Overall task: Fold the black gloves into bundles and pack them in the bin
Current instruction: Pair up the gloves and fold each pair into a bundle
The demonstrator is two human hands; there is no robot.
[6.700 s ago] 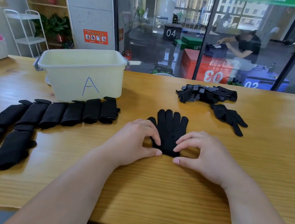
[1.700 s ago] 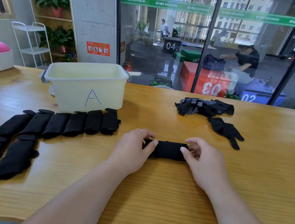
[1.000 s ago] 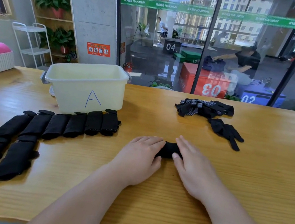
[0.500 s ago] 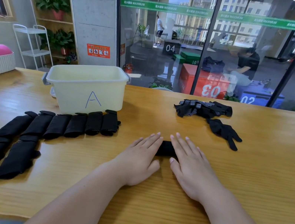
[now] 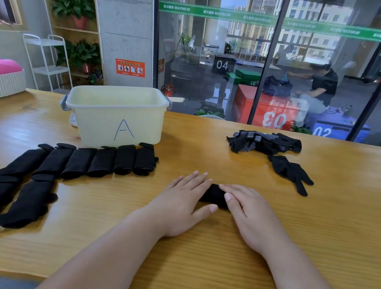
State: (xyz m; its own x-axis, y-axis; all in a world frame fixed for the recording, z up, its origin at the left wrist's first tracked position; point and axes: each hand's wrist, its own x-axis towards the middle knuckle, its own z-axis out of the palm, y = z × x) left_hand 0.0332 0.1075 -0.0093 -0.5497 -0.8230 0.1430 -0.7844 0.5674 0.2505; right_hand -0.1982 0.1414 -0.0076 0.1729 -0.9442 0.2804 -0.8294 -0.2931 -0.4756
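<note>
Wooden worktop (image 5: 319,241) is carrying everything, and both hands are lying palm-down on a black glove bundle (image 5: 213,195) near the middle of it, a little toward the near edge. The left hand (image 5: 182,201) is covering the bundle's left end, its fingers straight and slightly spread, thumb tip resting against the bundle's near side. The right hand (image 5: 248,214) is pressing on the right end with fingers flat and close together, angled toward the left hand. Neither hand is gripping; only a short dark strip of the bundle is showing between them.

Toward the far edge, left of centre, a pale yellow bin (image 5: 116,116) marked with a blue letter A is standing upright, its inside looking bare as far as can be seen. Just in front of it a row of folded bundles (image 5: 95,163) is lying side by side, touching one another, trailing toward the left edge, where two more folded bundles (image 5: 3,203) are lying nearer the near-left corner.

Near the far edge, right of centre, a heap of unfolded gloves (image 5: 260,143) is lying, with a single loose glove (image 5: 290,172) just beside it on the near side
</note>
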